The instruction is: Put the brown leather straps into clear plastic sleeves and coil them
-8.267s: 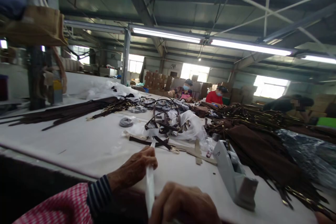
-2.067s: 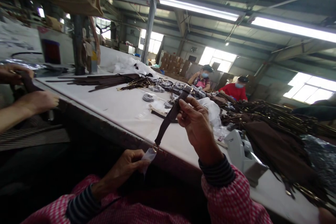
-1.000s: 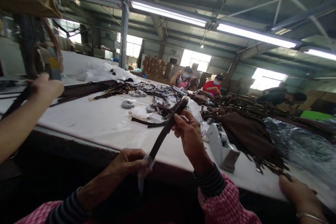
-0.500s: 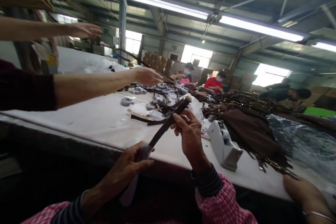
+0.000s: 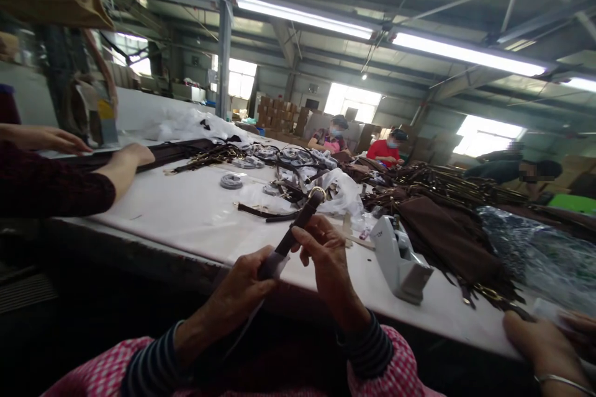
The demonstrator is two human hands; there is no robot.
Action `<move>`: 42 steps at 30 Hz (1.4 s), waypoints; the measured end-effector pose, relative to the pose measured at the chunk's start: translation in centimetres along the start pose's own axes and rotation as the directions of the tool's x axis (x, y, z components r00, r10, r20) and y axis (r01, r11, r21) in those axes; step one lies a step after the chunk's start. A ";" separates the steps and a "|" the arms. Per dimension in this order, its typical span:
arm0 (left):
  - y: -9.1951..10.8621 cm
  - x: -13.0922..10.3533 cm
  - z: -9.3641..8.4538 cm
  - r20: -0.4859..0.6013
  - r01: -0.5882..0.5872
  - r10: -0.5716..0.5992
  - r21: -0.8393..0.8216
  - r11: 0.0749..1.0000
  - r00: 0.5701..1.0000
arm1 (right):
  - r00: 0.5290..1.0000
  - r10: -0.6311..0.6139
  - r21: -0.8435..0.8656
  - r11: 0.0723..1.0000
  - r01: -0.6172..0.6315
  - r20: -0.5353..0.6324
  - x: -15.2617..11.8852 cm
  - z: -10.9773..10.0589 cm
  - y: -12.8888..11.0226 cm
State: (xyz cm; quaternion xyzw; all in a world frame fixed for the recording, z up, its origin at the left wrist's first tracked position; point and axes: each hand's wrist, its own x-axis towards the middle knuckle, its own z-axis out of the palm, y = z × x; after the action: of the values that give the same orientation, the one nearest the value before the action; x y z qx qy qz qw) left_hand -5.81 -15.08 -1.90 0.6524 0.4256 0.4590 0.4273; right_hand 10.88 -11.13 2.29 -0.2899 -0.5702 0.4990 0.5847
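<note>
A dark brown leather strap (image 5: 303, 216) with a gold-coloured ring at its upper end slants between my hands above the table's front edge. Lower down, thin whitish wrapping (image 5: 278, 265) goes around it. My left hand (image 5: 244, 285) is closed around this wrapped part, the thumb lying along it. Part of the wrapping hangs beneath that hand, thin and hard to make out. My right hand (image 5: 321, 251) pinches the bare strap between thumb and fingers, below the ring.
A white tape dispenser (image 5: 400, 263) stands right of my hands. Beyond lie coiled grey straps (image 5: 231, 181), white plastic (image 5: 342, 192) and brown bags (image 5: 442, 229). At left a co-worker's hand (image 5: 133, 155) rests by long dark straps; another person's hand (image 5: 535, 341) is at lower right.
My left hand has moved up the strap, closer to my right hand. The left co-worker's outstretched arms have drawn back, and long dark straps now lie on the table there.
</note>
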 end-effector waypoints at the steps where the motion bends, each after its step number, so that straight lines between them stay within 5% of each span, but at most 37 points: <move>1: 0.0 -0.1 0.0 0.011 0.007 -0.007 -0.001 1.000 1.000 | 1.000 0.009 0.012 1.000 -0.009 0.006 0.0 -0.1 0.1; 14: -0.5 0.0 -0.4 0.083 0.105 -0.092 -0.162 0.981 0.992 | 0.977 0.159 0.011 0.987 -0.162 0.139 -2.1 0.2 1.2; 22: -2.5 -0.7 -0.6 0.071 0.129 -0.129 0.007 0.992 0.989 | 0.944 0.298 0.138 0.939 -0.316 0.140 -1.2 -1.3 2.9; 27: -3.1 0.1 -0.6 0.074 0.314 -0.306 -0.155 0.937 0.949 | 0.924 0.202 0.059 0.971 -0.233 0.325 -1.1 -1.8 1.5; 33: -3.3 0.0 -0.5 0.272 0.456 -0.384 -0.294 0.840 0.883 | 0.837 0.200 -0.018 0.975 -0.222 0.510 -0.9 -3.2 -0.2; 42: -0.9 -0.4 0.4 0.076 0.226 -0.215 -0.193 0.955 0.974 | 0.861 0.255 -0.051 0.964 -0.260 0.440 -1.3 -3.0 0.7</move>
State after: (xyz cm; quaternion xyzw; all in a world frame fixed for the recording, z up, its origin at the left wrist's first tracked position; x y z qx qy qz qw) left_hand -5.64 -15.26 -2.93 0.5667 0.4355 0.4312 0.5507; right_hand 13.79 -11.41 0.55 -0.2394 -0.6415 0.6284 0.3693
